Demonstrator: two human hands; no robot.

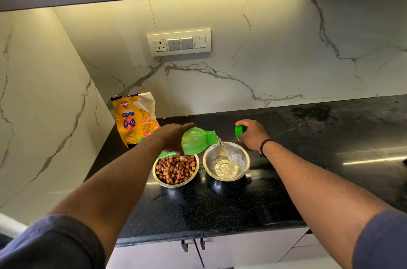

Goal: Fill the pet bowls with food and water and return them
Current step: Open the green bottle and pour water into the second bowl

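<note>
Two forearms in rolled dark sleeves reach from the near edge over one black countertop (pixel 286 180). Left hand (pixel 174 136): fingers wrapped around one green bottle (pixel 196 141), held tipped on its side above the counter, mouth pointing right; one stream of water (pixel 226 149) runs from the mouth into the right bowl. Right hand (pixel 253 134): fingers closed around one green cap (pixel 240 131), held just behind the right bowl; one dark band sits on that wrist. Bowls counted: two, both steel, standing side by side near the counter's middle, close but apart. Left bowl (pixel 176 169) is heaped with brown kibble, partly under the bottle. Right bowl (pixel 226 161) holds shallow water. One yellow pet food bag (pixel 134 118) stands upright at the back left corner, top open. One switch plate (pixel 179 42) is fixed to the marble wall
</note>
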